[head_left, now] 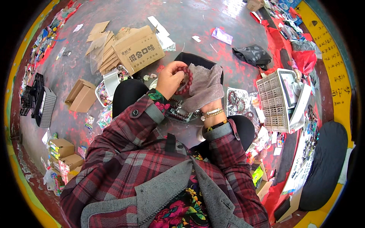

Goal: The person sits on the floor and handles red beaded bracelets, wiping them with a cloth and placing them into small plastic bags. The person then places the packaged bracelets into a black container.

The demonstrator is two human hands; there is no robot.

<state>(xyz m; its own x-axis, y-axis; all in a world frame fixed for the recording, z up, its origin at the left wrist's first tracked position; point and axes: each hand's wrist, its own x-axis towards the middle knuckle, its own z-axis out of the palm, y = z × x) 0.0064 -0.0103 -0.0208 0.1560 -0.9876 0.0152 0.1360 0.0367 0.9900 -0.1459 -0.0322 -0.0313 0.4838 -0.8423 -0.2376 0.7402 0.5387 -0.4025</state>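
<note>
1. Hands: left hand [170,80] pinches a ring of dark red beads [189,79]; right hand [213,106] lies mostly beneath a cloth, its fingers hidden, so its grip cannot be told.
2. White crate [272,102]: toward the right edge of the floor [178,19].
3. Black bin [192,59]: between the knees, far-left corner exposed.
4. Greyish cloth [205,85]: draped above the bin.
5. Bead ring: at the cloth's left edge.

There are two hands [170,80] [213,105], one grey cloth [205,85] — and one beige basket [272,103].
</note>
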